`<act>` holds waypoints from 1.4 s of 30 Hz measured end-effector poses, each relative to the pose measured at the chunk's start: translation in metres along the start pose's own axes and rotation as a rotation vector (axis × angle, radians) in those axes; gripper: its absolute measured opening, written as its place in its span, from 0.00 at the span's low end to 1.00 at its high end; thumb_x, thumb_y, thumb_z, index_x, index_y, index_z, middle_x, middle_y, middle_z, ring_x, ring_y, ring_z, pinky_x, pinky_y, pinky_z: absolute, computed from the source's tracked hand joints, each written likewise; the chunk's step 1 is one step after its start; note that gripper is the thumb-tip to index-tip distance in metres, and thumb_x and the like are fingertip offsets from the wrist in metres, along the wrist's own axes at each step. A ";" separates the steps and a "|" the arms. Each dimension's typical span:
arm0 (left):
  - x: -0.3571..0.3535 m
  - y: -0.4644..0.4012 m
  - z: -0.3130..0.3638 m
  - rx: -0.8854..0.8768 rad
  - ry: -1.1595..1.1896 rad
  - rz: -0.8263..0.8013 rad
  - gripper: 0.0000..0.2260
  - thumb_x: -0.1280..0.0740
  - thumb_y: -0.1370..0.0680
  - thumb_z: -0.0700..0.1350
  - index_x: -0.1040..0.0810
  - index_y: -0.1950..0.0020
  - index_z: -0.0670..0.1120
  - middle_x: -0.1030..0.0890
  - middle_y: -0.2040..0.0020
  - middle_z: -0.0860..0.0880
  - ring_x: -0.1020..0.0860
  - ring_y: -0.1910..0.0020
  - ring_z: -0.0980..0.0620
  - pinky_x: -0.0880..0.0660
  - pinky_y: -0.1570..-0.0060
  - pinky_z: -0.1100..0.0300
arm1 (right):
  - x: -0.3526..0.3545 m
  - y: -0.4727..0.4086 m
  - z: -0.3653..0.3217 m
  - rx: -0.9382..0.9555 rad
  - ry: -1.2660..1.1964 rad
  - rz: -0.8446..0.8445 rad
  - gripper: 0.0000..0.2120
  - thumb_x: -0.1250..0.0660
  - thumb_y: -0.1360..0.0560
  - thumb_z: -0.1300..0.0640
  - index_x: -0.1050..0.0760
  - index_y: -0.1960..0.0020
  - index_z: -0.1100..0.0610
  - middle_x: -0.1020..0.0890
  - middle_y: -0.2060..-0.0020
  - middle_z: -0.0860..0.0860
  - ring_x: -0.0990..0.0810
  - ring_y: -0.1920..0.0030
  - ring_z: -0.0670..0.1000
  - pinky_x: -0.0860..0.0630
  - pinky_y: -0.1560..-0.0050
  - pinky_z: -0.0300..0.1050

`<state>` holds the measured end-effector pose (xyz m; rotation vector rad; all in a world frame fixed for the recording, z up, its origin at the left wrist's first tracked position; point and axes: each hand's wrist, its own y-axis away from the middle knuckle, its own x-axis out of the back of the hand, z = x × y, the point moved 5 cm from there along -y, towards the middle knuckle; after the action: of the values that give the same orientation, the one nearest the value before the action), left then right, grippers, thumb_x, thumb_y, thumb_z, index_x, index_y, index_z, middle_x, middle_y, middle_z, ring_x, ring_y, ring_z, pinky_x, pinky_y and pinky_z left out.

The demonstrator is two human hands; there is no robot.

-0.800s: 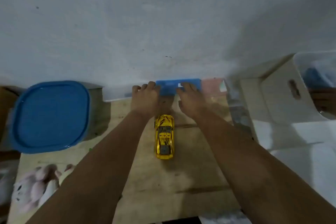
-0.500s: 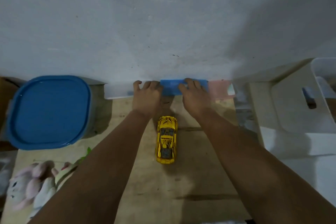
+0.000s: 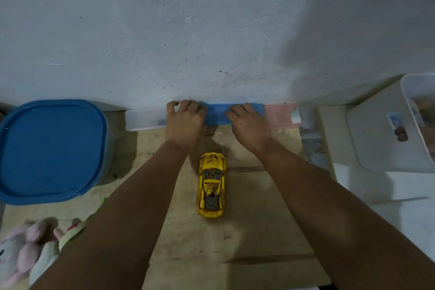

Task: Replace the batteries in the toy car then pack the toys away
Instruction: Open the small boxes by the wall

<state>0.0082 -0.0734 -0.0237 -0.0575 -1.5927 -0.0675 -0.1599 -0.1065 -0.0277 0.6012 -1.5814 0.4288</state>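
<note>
A shiny yellow toy car (image 3: 211,185) stands on the wooden tabletop (image 3: 247,242), nose toward the wall, between my forearms. Beyond it a small blue box (image 3: 217,114) lies against the wall. My left hand (image 3: 183,122) curls over the box's left end, where it meets a clear box (image 3: 144,120). My right hand (image 3: 249,125) grips its right end, fingers over the top. Neither hand touches the car. No batteries are visible.
A pink box (image 3: 281,115) sits right of the blue one. A large blue-lidded container (image 3: 49,150) stands at the left, with plush toys (image 3: 26,249) in front of it. A white bin (image 3: 386,139) and a clear tub (image 3: 419,101) stand at the right.
Both hands stay at the blue box, with the fingers curled further over its top. The view has shifted slightly; the car has not moved.
</note>
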 end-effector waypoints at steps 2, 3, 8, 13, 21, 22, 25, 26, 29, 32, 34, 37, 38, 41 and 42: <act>0.001 0.000 0.000 0.005 -0.008 -0.023 0.22 0.28 0.24 0.53 0.21 0.33 0.46 0.18 0.39 0.46 0.24 0.36 0.43 0.34 0.35 0.42 | 0.002 0.002 -0.001 -0.008 0.017 -0.008 0.24 0.30 0.31 0.69 0.23 0.35 0.59 0.23 0.37 0.60 0.25 0.38 0.63 0.20 0.47 0.57; 0.002 -0.001 0.001 0.005 -0.013 -0.036 0.22 0.28 0.24 0.53 0.21 0.33 0.46 0.18 0.39 0.46 0.24 0.36 0.43 0.34 0.35 0.42 | 0.003 0.003 -0.001 -0.029 0.028 -0.012 0.25 0.30 0.31 0.68 0.23 0.35 0.58 0.23 0.37 0.60 0.25 0.37 0.64 0.22 0.46 0.57; 0.003 -0.002 0.002 -0.002 -0.032 -0.052 0.22 0.27 0.25 0.53 0.20 0.34 0.45 0.18 0.39 0.45 0.24 0.36 0.42 0.33 0.34 0.42 | 0.010 -0.004 -0.005 -0.071 0.073 -0.051 0.23 0.30 0.29 0.66 0.24 0.35 0.56 0.22 0.42 0.59 0.24 0.41 0.63 0.21 0.52 0.55; 0.001 -0.004 0.004 0.003 -0.046 -0.057 0.21 0.27 0.25 0.50 0.20 0.34 0.44 0.17 0.40 0.43 0.24 0.36 0.41 0.33 0.36 0.43 | 0.016 -0.007 -0.004 -0.030 0.054 -0.086 0.23 0.31 0.30 0.65 0.24 0.35 0.59 0.22 0.43 0.61 0.24 0.43 0.63 0.20 0.57 0.55; 0.001 -0.007 0.004 -0.013 -0.030 -0.019 0.18 0.27 0.25 0.45 0.19 0.37 0.41 0.15 0.44 0.42 0.22 0.41 0.40 0.29 0.40 0.46 | 0.013 -0.006 -0.001 0.033 0.052 -0.090 0.22 0.29 0.30 0.65 0.23 0.37 0.61 0.21 0.44 0.62 0.22 0.46 0.63 0.20 0.56 0.55; 0.002 -0.007 0.004 -0.016 -0.028 -0.019 0.18 0.27 0.26 0.46 0.19 0.37 0.41 0.15 0.45 0.42 0.21 0.41 0.40 0.29 0.41 0.46 | 0.013 -0.005 -0.001 0.033 0.056 -0.086 0.21 0.29 0.30 0.65 0.23 0.37 0.61 0.21 0.44 0.61 0.23 0.45 0.63 0.20 0.56 0.55; 0.001 -0.007 0.002 -0.032 -0.002 -0.008 0.21 0.26 0.27 0.50 0.18 0.38 0.42 0.15 0.45 0.43 0.21 0.42 0.41 0.29 0.42 0.47 | 0.012 -0.004 -0.003 0.005 0.053 -0.088 0.21 0.31 0.28 0.66 0.24 0.36 0.61 0.22 0.43 0.60 0.23 0.44 0.62 0.19 0.56 0.55; 0.001 -0.007 0.002 -0.043 0.012 0.004 0.22 0.25 0.28 0.52 0.18 0.38 0.41 0.15 0.46 0.43 0.21 0.43 0.40 0.29 0.42 0.47 | 0.011 -0.004 -0.004 -0.004 0.051 -0.091 0.21 0.32 0.28 0.66 0.24 0.36 0.61 0.22 0.43 0.60 0.24 0.44 0.63 0.19 0.56 0.56; -0.001 -0.006 0.000 -0.064 0.028 0.031 0.24 0.24 0.28 0.55 0.18 0.39 0.41 0.15 0.46 0.42 0.21 0.43 0.40 0.28 0.42 0.47 | 0.011 -0.006 -0.009 -0.010 0.080 -0.106 0.21 0.33 0.27 0.66 0.26 0.35 0.60 0.24 0.42 0.60 0.25 0.43 0.62 0.19 0.54 0.57; -0.004 -0.004 0.000 -0.067 0.006 0.033 0.24 0.23 0.29 0.55 0.17 0.40 0.41 0.14 0.47 0.42 0.21 0.44 0.40 0.27 0.44 0.47 | 0.009 -0.009 -0.014 -0.023 0.137 -0.111 0.22 0.31 0.27 0.65 0.28 0.34 0.59 0.25 0.41 0.59 0.25 0.42 0.62 0.20 0.56 0.54; -0.005 -0.005 0.001 -0.071 0.004 0.046 0.24 0.22 0.30 0.54 0.17 0.41 0.40 0.15 0.48 0.42 0.20 0.45 0.40 0.26 0.47 0.48 | 0.007 -0.013 -0.015 -0.023 0.169 -0.126 0.24 0.30 0.28 0.66 0.28 0.34 0.59 0.25 0.41 0.60 0.25 0.43 0.63 0.21 0.58 0.53; -0.007 -0.006 0.002 -0.067 -0.009 0.041 0.23 0.23 0.29 0.52 0.18 0.40 0.39 0.15 0.48 0.41 0.21 0.45 0.39 0.27 0.47 0.47 | 0.007 -0.015 -0.013 0.001 0.188 -0.161 0.23 0.31 0.28 0.65 0.28 0.33 0.60 0.25 0.40 0.60 0.24 0.43 0.63 0.22 0.57 0.54; -0.007 -0.007 0.002 -0.058 -0.015 0.027 0.23 0.23 0.29 0.51 0.18 0.39 0.40 0.15 0.47 0.41 0.21 0.45 0.39 0.27 0.46 0.47 | 0.007 -0.016 -0.012 0.005 0.192 -0.168 0.23 0.32 0.27 0.63 0.28 0.32 0.61 0.26 0.40 0.60 0.24 0.43 0.63 0.23 0.56 0.54; -0.007 -0.007 0.001 -0.043 -0.005 0.010 0.22 0.24 0.28 0.50 0.19 0.38 0.41 0.15 0.46 0.41 0.21 0.44 0.39 0.27 0.46 0.47 | 0.013 -0.017 -0.010 -0.002 0.176 -0.175 0.24 0.32 0.25 0.60 0.29 0.30 0.59 0.27 0.38 0.59 0.26 0.41 0.62 0.24 0.55 0.53; -0.005 -0.007 0.001 -0.043 0.006 0.010 0.22 0.25 0.28 0.50 0.19 0.38 0.41 0.15 0.46 0.41 0.21 0.43 0.39 0.28 0.45 0.47 | 0.016 -0.018 -0.009 -0.001 0.157 -0.173 0.23 0.33 0.25 0.59 0.28 0.30 0.58 0.26 0.38 0.59 0.26 0.40 0.62 0.26 0.56 0.52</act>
<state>0.0069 -0.0805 -0.0284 -0.0983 -1.5847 -0.0937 -0.1428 -0.1175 -0.0120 0.6809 -1.3686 0.3368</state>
